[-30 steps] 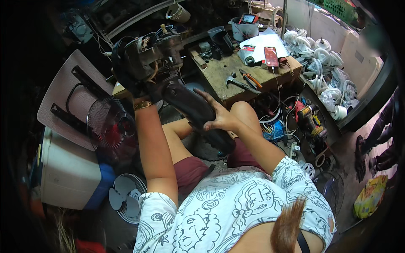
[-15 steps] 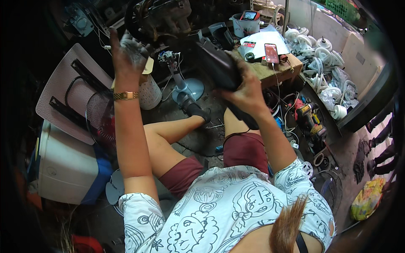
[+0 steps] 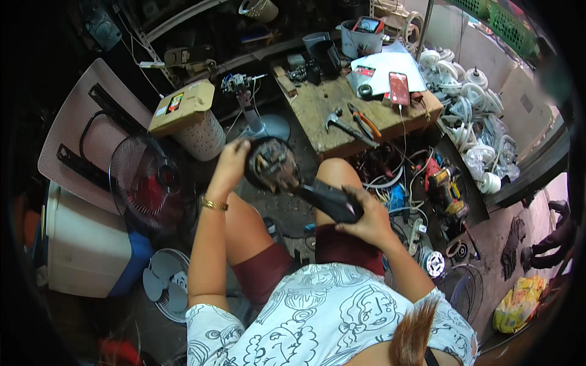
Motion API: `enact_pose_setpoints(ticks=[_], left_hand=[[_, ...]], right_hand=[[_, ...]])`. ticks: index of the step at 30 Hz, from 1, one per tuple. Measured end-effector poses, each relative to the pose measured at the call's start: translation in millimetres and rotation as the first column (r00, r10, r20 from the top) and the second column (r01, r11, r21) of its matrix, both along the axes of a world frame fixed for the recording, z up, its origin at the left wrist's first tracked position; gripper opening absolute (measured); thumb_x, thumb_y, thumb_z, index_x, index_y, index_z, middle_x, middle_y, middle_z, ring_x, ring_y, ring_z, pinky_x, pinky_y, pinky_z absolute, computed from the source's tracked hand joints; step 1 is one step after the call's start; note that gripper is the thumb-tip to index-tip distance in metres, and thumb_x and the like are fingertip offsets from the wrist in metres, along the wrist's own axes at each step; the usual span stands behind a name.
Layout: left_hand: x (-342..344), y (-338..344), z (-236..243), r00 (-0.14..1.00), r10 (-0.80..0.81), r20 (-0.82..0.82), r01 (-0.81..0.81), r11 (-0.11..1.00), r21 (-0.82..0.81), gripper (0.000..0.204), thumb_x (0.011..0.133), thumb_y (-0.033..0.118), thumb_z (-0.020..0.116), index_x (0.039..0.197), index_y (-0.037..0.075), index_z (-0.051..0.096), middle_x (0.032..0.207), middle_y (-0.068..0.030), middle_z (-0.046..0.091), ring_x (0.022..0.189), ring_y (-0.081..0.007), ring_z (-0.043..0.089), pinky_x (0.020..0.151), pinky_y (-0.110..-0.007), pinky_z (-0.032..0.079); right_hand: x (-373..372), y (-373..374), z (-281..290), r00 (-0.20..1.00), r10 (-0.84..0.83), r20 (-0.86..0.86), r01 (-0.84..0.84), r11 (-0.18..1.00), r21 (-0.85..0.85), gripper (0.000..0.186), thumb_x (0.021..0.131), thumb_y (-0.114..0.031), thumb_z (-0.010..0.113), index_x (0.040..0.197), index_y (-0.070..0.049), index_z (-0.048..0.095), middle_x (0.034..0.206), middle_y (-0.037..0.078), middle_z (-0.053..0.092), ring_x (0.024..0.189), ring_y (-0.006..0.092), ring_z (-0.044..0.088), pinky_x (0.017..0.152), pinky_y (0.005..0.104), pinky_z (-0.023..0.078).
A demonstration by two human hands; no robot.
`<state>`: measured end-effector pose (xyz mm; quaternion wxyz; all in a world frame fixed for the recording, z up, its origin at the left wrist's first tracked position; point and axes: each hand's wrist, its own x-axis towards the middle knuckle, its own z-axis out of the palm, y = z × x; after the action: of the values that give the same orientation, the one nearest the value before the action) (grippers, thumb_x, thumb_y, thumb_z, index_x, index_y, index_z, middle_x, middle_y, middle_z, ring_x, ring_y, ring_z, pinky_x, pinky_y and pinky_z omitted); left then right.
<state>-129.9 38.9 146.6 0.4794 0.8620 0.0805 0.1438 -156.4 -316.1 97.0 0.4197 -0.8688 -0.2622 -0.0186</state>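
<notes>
Above my knees I hold a black electric fan body with a round, open head and a dusty, rusty motor (image 3: pixel 278 165) exposed in it. The fingers of my left hand (image 3: pixel 231 166) close on the left rim of the round head. My right hand (image 3: pixel 369 221) is wrapped round the black neck or base part (image 3: pixel 331 202) at the other end. The body lies tilted, its head up to the left. Beyond it, a hammer (image 3: pixel 349 129) and orange-handled pliers (image 3: pixel 365 122) rest on the wooden workbench (image 3: pixel 314 122).
A phone (image 3: pixel 398 89) and papers lie on the bench. White coil-shaped parts (image 3: pixel 473 97) are heaped at right, above a yellow drill (image 3: pixel 448 186). A fan with a wire guard (image 3: pixel 146 183) and a plastic bin (image 3: pixel 85 244) stand at left; a light stand fan base (image 3: pixel 268 127) is ahead.
The fan body has come down from high ahead to above my knees, its open motor side now facing me. My left hand has dropped with it, and the bench shows more fully.
</notes>
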Motion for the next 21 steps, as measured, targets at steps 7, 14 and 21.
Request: enact_pose_setpoints(ticks=[7, 14, 21], left_hand=[[19.6, -7.6, -40.3, 0.985, 0.021, -0.171, 0.055, 0.902, 0.429, 0.025, 0.094, 0.018, 0.054, 0.108, 0.005, 0.069, 0.096, -0.0226, 0.069, 0.094, -0.0391, 0.065, 0.088, -0.048, 0.047], [25.8, -8.3, -66.4, 0.924, -0.106, -0.368, 0.353, 0.609, 0.710, 0.020, 0.088, 0.014, 0.056, 0.099, 0.012, 0.072, 0.087, -0.0135, 0.071, 0.098, -0.0345, 0.062, 0.094, -0.065, 0.035], [39.9, -13.8, -95.3, 0.880, -0.173, -0.443, 0.470, 0.453, 0.758, 0.023, 0.084, 0.010, 0.054, 0.094, 0.013, 0.074, 0.100, -0.0133, 0.068, 0.106, -0.0328, 0.058, 0.093, -0.064, 0.038]], right_hand=[[8.5, -3.0, -9.5, 0.986, -0.011, -0.165, -0.026, 0.975, -0.219, 0.085, 0.058, -0.037, 0.085, 0.134, -0.015, 0.054, 0.118, 0.012, 0.060, 0.101, 0.0328, 0.064, 0.083, 0.0425, 0.052], [18.3, -14.3, -7.1, 0.959, 0.104, -0.265, -0.214, 0.878, -0.429, 0.085, 0.064, -0.041, 0.082, 0.139, -0.017, 0.048, 0.117, 0.017, 0.056, 0.098, 0.0352, 0.065, 0.077, 0.0456, 0.053], [15.9, -20.9, -28.8, 0.886, 0.122, -0.447, -0.299, 0.887, -0.352, 0.084, 0.073, -0.055, 0.074, 0.142, -0.015, 0.045, 0.121, 0.018, 0.056, 0.097, 0.0384, 0.065, 0.082, 0.0471, 0.052]])
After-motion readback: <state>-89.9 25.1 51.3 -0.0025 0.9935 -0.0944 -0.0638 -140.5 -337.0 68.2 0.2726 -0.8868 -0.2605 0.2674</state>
